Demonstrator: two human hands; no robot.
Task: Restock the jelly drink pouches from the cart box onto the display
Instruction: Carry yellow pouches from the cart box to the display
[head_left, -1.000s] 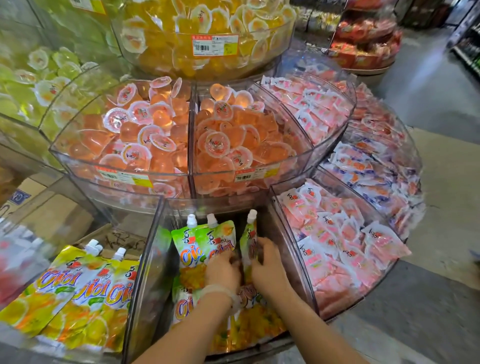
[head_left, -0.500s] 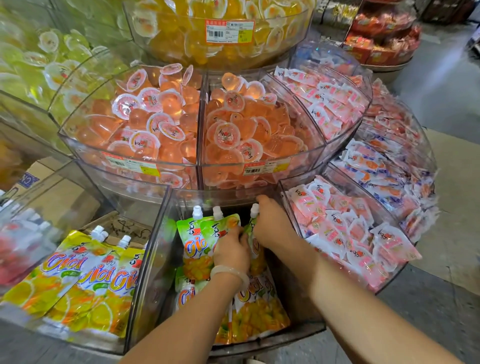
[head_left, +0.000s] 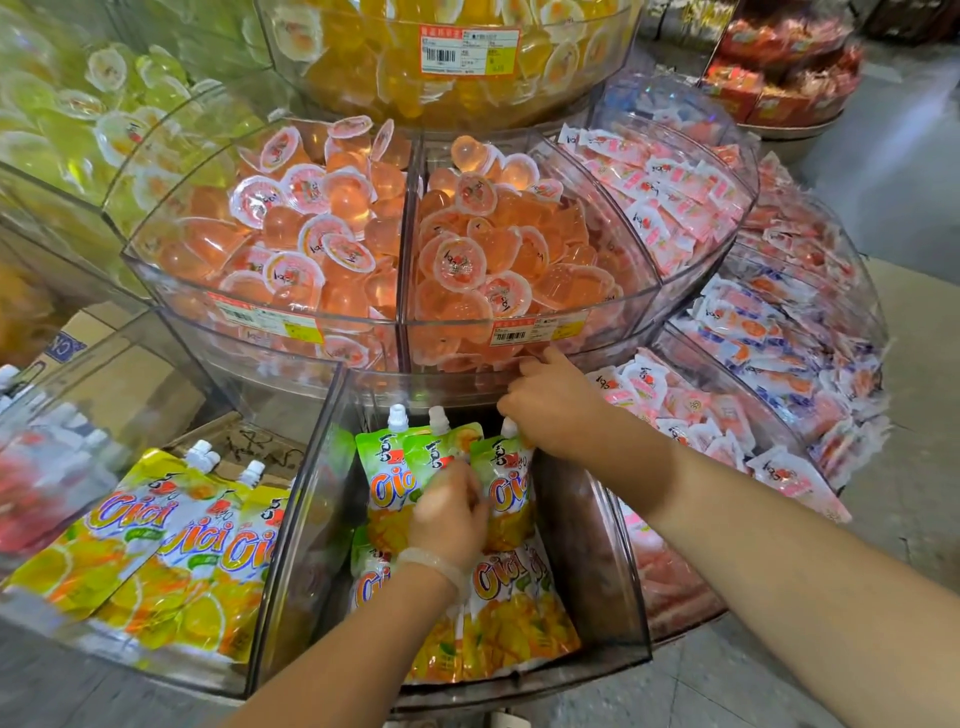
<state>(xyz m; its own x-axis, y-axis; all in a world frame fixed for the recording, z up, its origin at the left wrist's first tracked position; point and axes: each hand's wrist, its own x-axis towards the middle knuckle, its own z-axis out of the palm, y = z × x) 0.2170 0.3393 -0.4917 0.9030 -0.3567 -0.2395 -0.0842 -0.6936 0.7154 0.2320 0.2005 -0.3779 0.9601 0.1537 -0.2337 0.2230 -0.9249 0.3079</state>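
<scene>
1. The jelly drink pouches (head_left: 387, 486) stand upright in a clear front bin (head_left: 618, 571) on the lowest tier of the display: three green-and-yellow pouches with white caps in the back row, more lying in front of them toward the bin's front wall.
2. The left hand (head_left: 449, 512) reaches in from below, a pale bracelet (head_left: 434, 564) at its wrist. Its fingers are curled down onto the middle upright pouch (head_left: 441, 447), gripping it between its two neighbours.
3. The right hand (head_left: 550, 405) comes in from the right with the forearm stretched across the bin's right wall. Its fingers curl round the top of the rightmost pouch (head_left: 504, 493) near the cap, while the forefinger points up toward the tier above.
4. In the bin just to the left, yellow lemon pouches (head_left: 156, 540) lie fanned flat, caps pointing away from the camera.
5. The tier above carries two clear compartments heaped with orange jelly cups (head_left: 322, 228), each with a price label (head_left: 511, 332) on its front wall.
6. To the right, bins hold pink-and-white sachets (head_left: 685, 405); green jelly cups (head_left: 78, 119) fill the upper left, yellow ones (head_left: 415, 52) the top tier.
7. A cardboard box (head_left: 104, 374) shows behind the left bins, and grey floor (head_left: 909, 156) runs off right toward another round display (head_left: 779, 78).
</scene>
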